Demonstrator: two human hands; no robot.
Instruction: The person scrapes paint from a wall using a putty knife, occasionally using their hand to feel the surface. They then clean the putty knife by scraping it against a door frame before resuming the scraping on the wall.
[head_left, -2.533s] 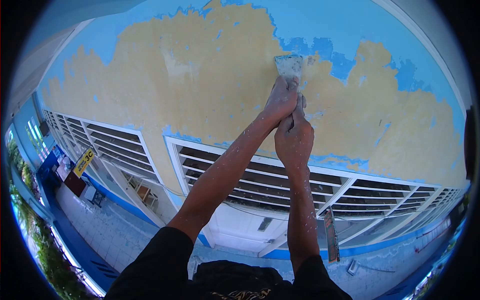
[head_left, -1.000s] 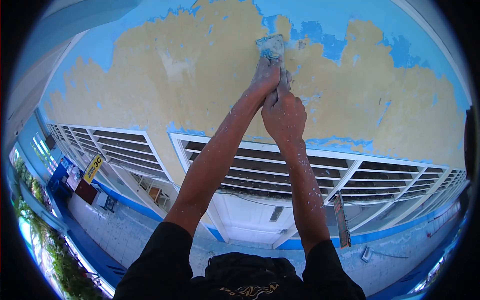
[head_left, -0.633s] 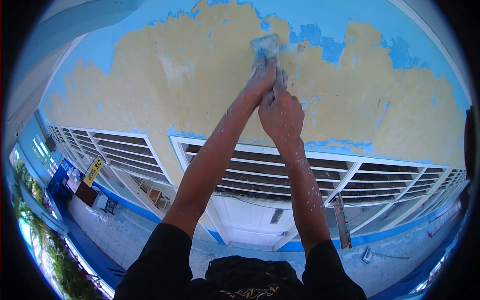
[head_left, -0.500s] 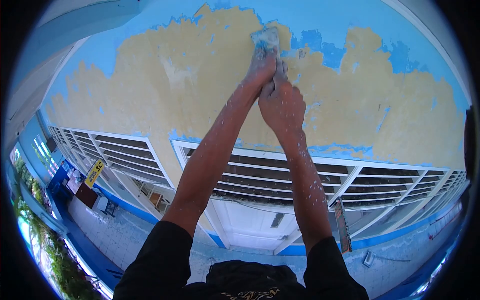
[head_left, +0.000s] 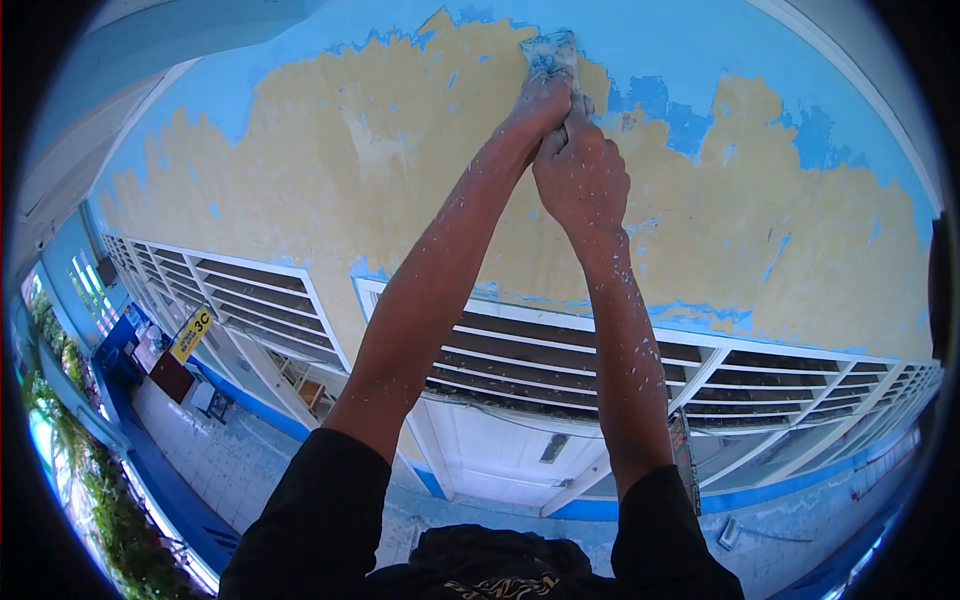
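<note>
Overhead, a paint-smeared scraper [head_left: 553,47] with a wide flat blade lies against the wall [head_left: 300,170], at the border between bare tan plaster and light blue paint. My left hand [head_left: 545,101] is closed high on the scraper, close behind its blade. Lower down and a little to the right, my right hand [head_left: 584,178] is wrapped around the handle, most of which is hidden by my fingers. Pale paint flecks speckle both forearms.
Below the tan area run white-framed louvred windows [head_left: 520,358] and a white door [head_left: 500,445]. A yellow 3C sign [head_left: 191,336] juts out at left, near a dark desk [head_left: 172,377]. Plants [head_left: 110,500] line the left edge. A long-handled tool [head_left: 731,535] lies on the floor.
Both hands and the scraper have moved up and slightly right along the wall. The blade now reaches the blue paint's edge. The view has shifted slightly.
</note>
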